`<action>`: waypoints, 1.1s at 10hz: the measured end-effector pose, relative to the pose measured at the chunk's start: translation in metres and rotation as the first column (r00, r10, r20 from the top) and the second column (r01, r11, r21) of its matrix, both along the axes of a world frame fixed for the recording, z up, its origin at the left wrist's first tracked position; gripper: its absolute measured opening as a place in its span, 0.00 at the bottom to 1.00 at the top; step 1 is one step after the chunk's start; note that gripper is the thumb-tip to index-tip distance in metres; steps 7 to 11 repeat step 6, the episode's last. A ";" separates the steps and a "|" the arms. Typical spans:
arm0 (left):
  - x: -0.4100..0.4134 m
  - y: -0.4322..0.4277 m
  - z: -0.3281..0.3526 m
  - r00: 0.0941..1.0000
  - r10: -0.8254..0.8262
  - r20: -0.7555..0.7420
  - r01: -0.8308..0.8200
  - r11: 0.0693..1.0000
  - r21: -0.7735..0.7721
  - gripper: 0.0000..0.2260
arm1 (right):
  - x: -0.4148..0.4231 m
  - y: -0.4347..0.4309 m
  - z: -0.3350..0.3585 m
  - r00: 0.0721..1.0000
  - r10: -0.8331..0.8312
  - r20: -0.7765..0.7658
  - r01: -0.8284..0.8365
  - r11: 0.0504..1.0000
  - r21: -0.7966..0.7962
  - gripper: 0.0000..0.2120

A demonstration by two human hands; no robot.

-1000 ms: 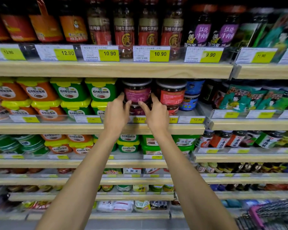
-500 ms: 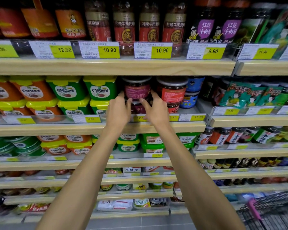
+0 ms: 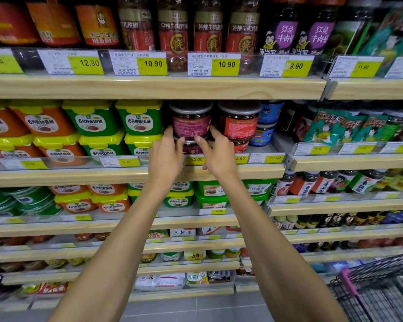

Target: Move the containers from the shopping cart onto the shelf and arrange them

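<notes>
Pinching jar point(image 3: 191, 123) from both sides with fingers point(image 3: 170, 132) of left hand point(image 3: 166, 156) and right hand point(image 3: 220, 154); centre it on lower jar point(image 3: 192, 148), label forward, near shelf point(image 3: 254, 169) front edge.
</notes>
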State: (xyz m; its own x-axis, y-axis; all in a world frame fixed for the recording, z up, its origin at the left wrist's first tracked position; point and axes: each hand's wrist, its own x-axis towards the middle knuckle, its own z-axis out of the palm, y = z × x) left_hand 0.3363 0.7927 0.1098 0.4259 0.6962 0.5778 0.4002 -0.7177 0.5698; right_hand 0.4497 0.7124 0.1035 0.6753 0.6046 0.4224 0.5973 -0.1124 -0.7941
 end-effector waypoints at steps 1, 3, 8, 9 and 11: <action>0.002 -0.002 0.001 1.000 0.019 -0.009 -0.019 1.000 -0.004 0.10 | -0.002 0.003 0.000 0.999 -0.033 0.019 0.034 0.999 -0.013 0.19; -0.009 0.001 0.000 0.997 -0.025 -0.075 0.023 0.999 -0.033 0.12 | -0.002 -0.013 0.009 0.998 0.044 -0.042 -0.049 0.994 -0.103 0.20; -0.034 -0.020 -0.001 0.987 -0.017 -0.157 0.019 1.000 0.013 0.19 | -0.001 -0.066 0.005 0.984 -0.060 0.168 0.096 0.972 -0.215 0.24; -0.034 -0.020 -0.001 0.987 -0.017 -0.157 0.019 1.000 0.013 0.19 | -0.001 -0.066 0.005 0.984 -0.060 0.168 0.096 0.972 -0.215 0.24; -0.034 -0.020 -0.001 0.987 -0.017 -0.157 0.019 1.000 0.013 0.19 | -0.001 -0.066 0.005 0.984 -0.060 0.168 0.096 0.972 -0.215 0.24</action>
